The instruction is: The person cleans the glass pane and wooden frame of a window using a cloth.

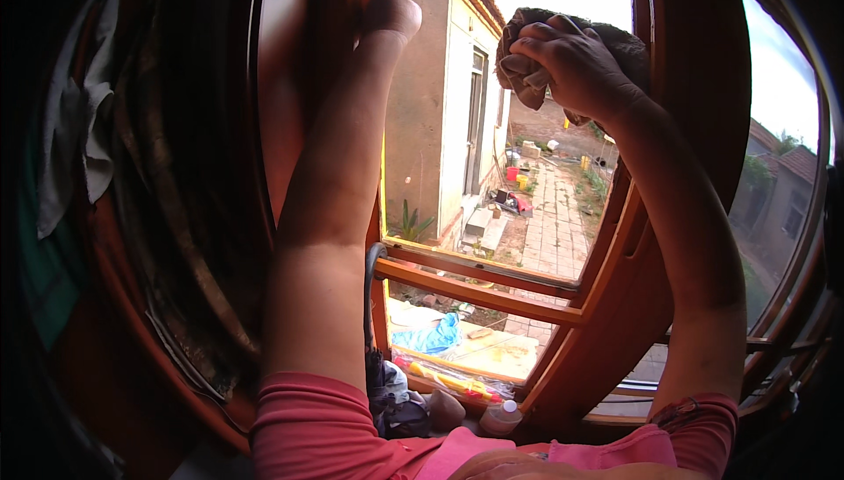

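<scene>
A crumpled dark cloth (524, 81) is bunched in my right hand (573, 64), raised at the upper right of a wooden-framed window (475, 275). The cloth lies over the upper right part of the pane, beside the right upright of the frame. My left hand (393, 8) is raised at the frame's left upright, with one finger pointing up. Its other fingers are hidden behind the hand, so its hold on the frame cannot be told. Through the glass a plastered house (415, 84) and a paved path (554, 216) are visible.
On the sill below stand a small bottle with a white cap (502, 419) and a rounded brown object (446, 411), beside dark bundled fabric (403, 414). An umbrella-like curved handle (374, 259) rises at the left. A white cloth (97, 144) hangs at far left.
</scene>
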`<state>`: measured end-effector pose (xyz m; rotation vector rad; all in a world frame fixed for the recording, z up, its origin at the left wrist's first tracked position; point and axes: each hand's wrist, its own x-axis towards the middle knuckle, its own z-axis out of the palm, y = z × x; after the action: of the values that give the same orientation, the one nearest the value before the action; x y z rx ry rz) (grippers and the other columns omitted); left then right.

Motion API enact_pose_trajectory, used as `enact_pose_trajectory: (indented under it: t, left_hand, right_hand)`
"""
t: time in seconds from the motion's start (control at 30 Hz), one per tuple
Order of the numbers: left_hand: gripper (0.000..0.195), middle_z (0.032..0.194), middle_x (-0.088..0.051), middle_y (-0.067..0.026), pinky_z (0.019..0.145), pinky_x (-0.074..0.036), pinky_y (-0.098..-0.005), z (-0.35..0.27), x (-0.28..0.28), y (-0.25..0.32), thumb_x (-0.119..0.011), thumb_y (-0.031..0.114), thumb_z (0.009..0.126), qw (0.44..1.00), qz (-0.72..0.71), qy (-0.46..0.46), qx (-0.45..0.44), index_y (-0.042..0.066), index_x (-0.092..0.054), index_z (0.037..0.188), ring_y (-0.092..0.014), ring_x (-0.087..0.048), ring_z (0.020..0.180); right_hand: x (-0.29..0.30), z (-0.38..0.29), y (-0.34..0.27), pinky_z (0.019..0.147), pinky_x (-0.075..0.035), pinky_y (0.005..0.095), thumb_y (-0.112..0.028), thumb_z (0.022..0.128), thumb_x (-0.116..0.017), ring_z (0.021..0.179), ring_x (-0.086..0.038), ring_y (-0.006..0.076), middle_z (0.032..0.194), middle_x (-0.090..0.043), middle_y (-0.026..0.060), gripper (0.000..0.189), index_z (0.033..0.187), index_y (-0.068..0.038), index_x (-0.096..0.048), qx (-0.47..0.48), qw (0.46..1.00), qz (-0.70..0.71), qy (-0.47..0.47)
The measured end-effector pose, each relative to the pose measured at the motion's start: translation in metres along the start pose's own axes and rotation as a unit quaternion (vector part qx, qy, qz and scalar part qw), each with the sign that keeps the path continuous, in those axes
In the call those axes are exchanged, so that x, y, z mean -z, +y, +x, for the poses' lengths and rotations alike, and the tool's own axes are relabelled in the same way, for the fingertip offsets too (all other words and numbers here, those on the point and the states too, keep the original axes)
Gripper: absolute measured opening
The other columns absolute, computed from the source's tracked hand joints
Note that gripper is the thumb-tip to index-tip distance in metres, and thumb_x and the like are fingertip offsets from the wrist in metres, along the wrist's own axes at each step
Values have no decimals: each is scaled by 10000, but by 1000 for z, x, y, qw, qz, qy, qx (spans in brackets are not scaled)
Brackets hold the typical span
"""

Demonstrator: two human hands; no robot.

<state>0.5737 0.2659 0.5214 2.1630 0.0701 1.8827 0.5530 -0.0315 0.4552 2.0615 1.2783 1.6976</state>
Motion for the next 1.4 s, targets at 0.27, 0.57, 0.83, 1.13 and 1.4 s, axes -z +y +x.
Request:
enact_pose_trajectory:
  t: [0.27,0.57,0.83,1.13,1.4]
  left_hand:
    - [607,1266,-621,-250,1012,-532,-494,-6,-2,-5,-598,124,878,1000,18,5,-19,200,-490,1471,-423,-631,1179]
    - [590,1274,-617,-250,1021,-528,-496,-4,3,-6,-585,124,887,1000,-4,-19,-11,203,-483,1462,-423,-628,1192]
    - [570,1285,-607,-233,990,-542,-491,-5,3,1,-623,130,869,1000,3,-21,19,197,-496,1421,-415,-638,1161]
    - [596,1264,-627,-236,996,-538,-496,-2,-5,-5,-627,156,873,1000,3,-2,-1,216,-480,1448,-410,-648,1156]
    - [611,1264,-635,-249,998,-535,-500,-5,-1,-6,-628,175,870,1000,-9,-22,-19,209,-475,1461,-415,-645,1172]
  right_hand:
    - [-3,-1,1,998,-449,501,-40,744,-807,1243,-544,231,1233,-639,-36,523,1244,-155,-704,-5,1000,1,3]
    - [-5,0,0,997,-446,491,-42,754,-806,1238,-545,228,1233,-640,-41,518,1248,-159,-704,-6,1000,2,10]
    - [-2,0,-1,990,-447,495,-31,771,-788,1235,-553,231,1220,-652,-34,500,1249,-156,-709,-3,1000,3,9]
    - [-3,-1,-2,994,-451,502,-32,748,-809,1235,-555,236,1236,-653,-30,522,1248,-143,-707,-8,1000,-9,12]
    - [-8,0,2,986,-453,508,-40,746,-797,1245,-551,245,1238,-649,-25,521,1247,-146,-704,-5,1000,5,15]
